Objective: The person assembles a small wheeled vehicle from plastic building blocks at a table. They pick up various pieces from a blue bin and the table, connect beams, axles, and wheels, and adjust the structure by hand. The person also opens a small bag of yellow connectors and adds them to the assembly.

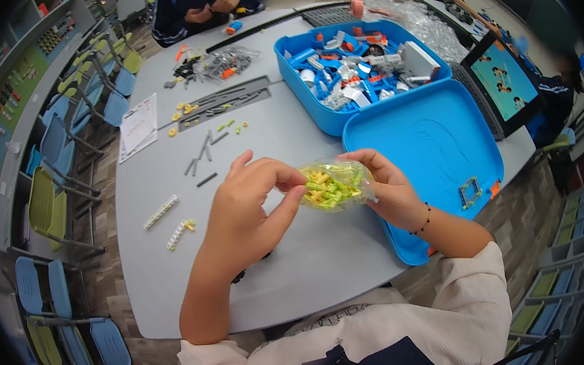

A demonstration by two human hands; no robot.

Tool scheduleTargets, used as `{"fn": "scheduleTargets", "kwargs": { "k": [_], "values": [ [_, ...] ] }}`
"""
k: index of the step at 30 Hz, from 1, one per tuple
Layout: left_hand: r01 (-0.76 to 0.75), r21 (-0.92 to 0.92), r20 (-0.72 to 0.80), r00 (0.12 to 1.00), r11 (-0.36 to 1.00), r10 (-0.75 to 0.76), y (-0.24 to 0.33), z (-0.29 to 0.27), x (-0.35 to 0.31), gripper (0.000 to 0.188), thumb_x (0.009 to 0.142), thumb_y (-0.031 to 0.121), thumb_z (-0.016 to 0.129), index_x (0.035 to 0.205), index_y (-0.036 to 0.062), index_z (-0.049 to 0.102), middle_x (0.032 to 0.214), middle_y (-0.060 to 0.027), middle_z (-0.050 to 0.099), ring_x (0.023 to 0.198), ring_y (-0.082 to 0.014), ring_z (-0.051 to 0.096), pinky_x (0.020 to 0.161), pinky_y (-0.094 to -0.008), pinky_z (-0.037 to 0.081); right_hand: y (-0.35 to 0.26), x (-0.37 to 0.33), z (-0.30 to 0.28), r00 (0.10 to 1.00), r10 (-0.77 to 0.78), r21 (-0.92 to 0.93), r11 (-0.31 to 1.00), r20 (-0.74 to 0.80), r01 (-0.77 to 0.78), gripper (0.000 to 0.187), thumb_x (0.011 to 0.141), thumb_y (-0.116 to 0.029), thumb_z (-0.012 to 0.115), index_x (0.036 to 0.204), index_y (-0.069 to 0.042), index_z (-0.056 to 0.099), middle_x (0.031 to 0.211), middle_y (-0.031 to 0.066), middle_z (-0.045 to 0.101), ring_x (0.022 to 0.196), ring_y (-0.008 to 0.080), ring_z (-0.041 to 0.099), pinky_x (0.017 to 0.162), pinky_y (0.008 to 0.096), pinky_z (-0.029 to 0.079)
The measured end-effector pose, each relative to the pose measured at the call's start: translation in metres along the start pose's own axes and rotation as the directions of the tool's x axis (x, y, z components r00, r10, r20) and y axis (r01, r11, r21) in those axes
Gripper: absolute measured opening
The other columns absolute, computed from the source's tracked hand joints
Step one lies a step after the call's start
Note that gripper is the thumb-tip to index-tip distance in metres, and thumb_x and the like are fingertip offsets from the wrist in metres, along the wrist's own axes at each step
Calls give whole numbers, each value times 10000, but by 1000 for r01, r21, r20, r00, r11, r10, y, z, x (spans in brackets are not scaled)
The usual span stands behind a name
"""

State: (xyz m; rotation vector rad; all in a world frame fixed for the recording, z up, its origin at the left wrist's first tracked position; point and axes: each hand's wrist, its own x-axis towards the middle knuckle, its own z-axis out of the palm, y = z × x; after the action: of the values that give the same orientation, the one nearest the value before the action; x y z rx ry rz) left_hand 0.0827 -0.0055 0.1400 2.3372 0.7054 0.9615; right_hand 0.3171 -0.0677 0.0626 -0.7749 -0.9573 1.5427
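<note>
A clear plastic bag (337, 187) full of small yellow-green and pale yellow building pieces is held up over the table's near half. My right hand (394, 189) grips its right end between thumb and fingers. At the left end, the thumb and forefinger of my left hand (252, 203) pinch the bag's edge; whether a loose piece is between them is hidden. On the table left of my left hand lie two white perforated beams, one (161, 212) plain and the other (178, 235) with yellow pieces attached. Beyond the bag are several grey rods (205, 148) and small yellow-green connectors (230, 123).
A blue bin (328, 121) of mixed pieces stands at the back right. Its blue lid (433, 151) lies nearer, with a small assembled frame (470, 192) on it. A laptop (504, 83) sits at the right. Papers (138, 129) and a grey tray (258, 97) lie left. Another person's hands (213, 8) are across the table.
</note>
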Motion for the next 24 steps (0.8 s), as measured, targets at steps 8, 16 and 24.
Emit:
{"fn": "scheduleTargets", "kwargs": {
  "k": [8, 16, 24],
  "values": [
    [-38, 62, 56, 998, 997, 35, -1, 1, -1, 71, 783, 57, 663, 838, 78, 624, 780, -26, 635, 700, -168, 597, 979, -458, 343, 1, -1, 0, 999, -15, -15, 1000, 28, 16, 442, 896, -102, 566, 1299, -59, 390, 1332, 83, 410, 1232, 185, 439, 1038, 347, 386],
    [-67, 57, 67, 996, 996, 63, -3, 1, -1, 64, 799, 53, 647, 857, 79, 649, 796, -40, 648, 696, -203, 573, 873, -404, 364, 2, 0, 1, 999, -9, -13, 1000, 36, 9, 448, 893, -102, 569, 1301, -67, 388, 1338, 84, 402, 1242, 192, 434, 1039, 353, 390],
    [-112, 171, 62, 993, 979, 102, 11, -4, -3, 207, 708, 14, 654, 915, 25, 655, 820, -85, 661, 757, -237, 595, 751, -345, 421, -2, -3, -3, 999, -21, -27, 999, 43, 22, 451, 890, -118, 581, 1296, -68, 392, 1342, 77, 402, 1242, 183, 434, 1040, 350, 391]
  ]
}}
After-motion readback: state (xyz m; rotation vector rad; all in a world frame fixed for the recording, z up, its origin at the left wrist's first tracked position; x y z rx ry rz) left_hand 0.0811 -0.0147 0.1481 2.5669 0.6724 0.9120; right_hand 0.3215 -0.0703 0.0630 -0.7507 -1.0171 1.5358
